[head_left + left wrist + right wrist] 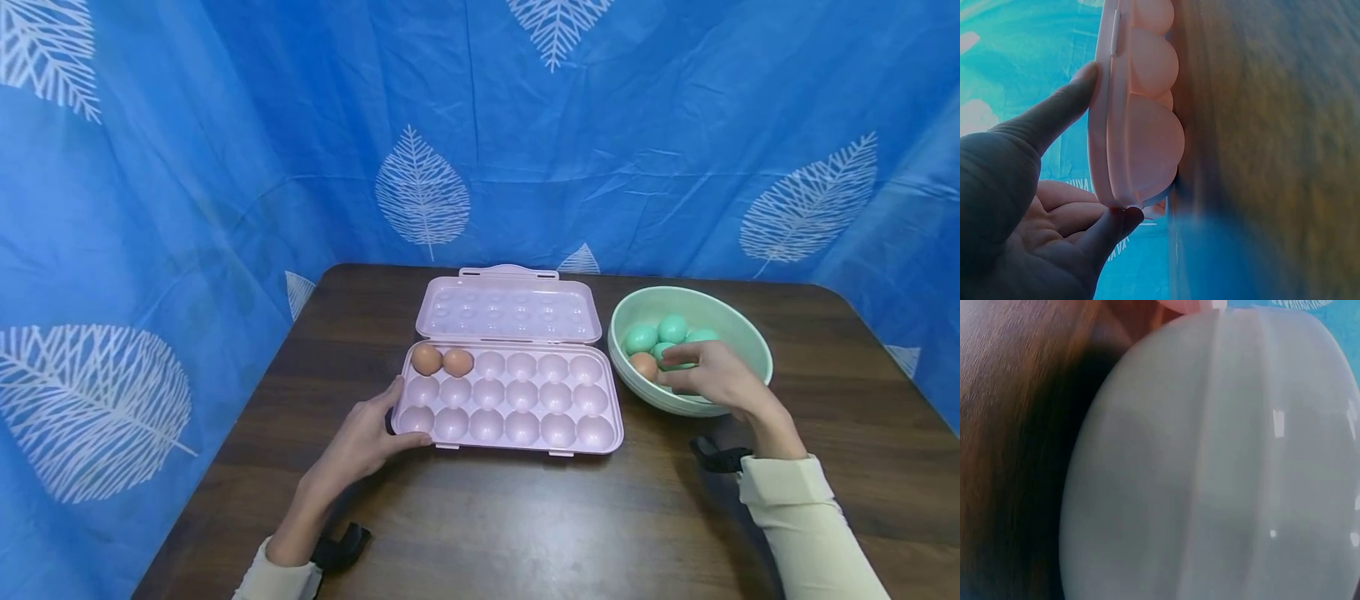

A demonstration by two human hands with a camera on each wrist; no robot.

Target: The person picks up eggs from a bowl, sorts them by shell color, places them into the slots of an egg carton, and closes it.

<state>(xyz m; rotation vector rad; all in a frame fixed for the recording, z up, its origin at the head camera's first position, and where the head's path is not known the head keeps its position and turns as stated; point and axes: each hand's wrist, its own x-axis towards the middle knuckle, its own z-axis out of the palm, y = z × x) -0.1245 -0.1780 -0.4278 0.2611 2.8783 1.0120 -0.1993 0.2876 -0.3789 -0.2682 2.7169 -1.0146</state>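
Observation:
A pink egg carton (522, 429) lies opened out, its lid (504, 289) folded back. Two brown eggs (427, 359) fill the back-left cups. My left hand (365, 439) grips the carton's front-left corner; in the left wrist view the thumb (1063, 112) lies along the rim and fingertips meet the carton's end. Over the green bowl (752, 343) reaches my right hand (716, 377), thumb and fingers spread apart. Its fingertips are right beside a brown egg (643, 365) among several green eggs (672, 328). From the right wrist, the bowl's outer wall (1141, 475) hides that hand.
All of this stands on a dark wooden table (510, 517). A blue curtain (525, 167) with white leaf prints hangs behind and to the left. The bowl stands close to the carton's right side. Black straps (341, 547) sit at both wrists.

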